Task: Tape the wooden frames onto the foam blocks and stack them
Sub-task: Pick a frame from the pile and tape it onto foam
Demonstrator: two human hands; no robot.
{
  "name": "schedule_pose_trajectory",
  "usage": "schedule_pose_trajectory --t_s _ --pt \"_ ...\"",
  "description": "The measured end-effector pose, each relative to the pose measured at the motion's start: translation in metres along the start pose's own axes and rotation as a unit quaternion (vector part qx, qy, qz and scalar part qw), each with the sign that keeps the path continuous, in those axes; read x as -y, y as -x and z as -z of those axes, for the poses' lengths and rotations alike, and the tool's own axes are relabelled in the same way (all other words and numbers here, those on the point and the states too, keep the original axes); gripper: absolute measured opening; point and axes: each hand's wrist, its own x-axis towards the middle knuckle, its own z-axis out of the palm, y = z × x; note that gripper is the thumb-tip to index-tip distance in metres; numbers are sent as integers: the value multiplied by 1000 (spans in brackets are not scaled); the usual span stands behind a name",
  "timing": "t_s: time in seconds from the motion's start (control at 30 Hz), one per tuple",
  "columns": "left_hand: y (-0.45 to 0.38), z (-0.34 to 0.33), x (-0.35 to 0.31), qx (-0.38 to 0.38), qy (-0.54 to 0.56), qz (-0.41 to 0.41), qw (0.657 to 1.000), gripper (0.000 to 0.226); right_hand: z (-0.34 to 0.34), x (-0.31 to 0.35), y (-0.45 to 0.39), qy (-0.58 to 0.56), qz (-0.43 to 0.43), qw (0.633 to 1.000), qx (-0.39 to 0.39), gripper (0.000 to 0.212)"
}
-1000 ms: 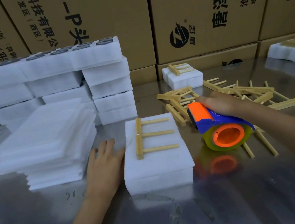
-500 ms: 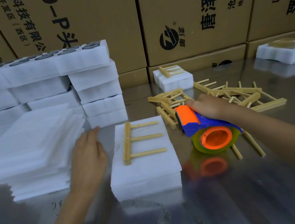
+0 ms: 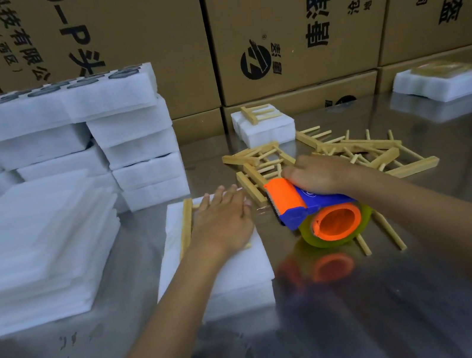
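Note:
A white foam block (image 3: 238, 275) lies in front of me on the steel table. On it rests a wooden frame (image 3: 186, 226), mostly covered by my left hand (image 3: 223, 220), which lies flat on it with fingers spread. My right hand (image 3: 318, 176) grips an orange and blue tape dispenser (image 3: 311, 210) just right of the block, its orange end touching the block's right edge. Behind the dispenser lies a loose pile of wooden frames (image 3: 345, 149). Further back, a small foam block (image 3: 267, 128) carries another frame.
A stack of thin foam sheets (image 3: 33, 244) sits at the left, with taller piles of foam blocks (image 3: 135, 142) behind it. Another foam block (image 3: 440, 82) lies at the far right. Cardboard boxes (image 3: 280, 21) wall off the back of the table (image 3: 347, 332).
My left hand moved from the table left of the block onto the wooden frame. My right hand brought the tape dispenser leftwards, up to the block's right edge.

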Motion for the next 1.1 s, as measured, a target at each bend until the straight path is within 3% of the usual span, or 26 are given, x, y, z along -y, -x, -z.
schedule_pose_trajectory --t_s 0.43,0.73,1.1 --pt "4 3 -2 21 -6 -5 1000 51 9 -30 -3 40 -26 999 9 48" --pt "4 4 -1 20 -30 -14 999 49 17 -44 6 32 -6 999 14 30" --pt "5 8 -2 40 -13 -15 999 51 13 -51 9 31 -6 999 -22 40"
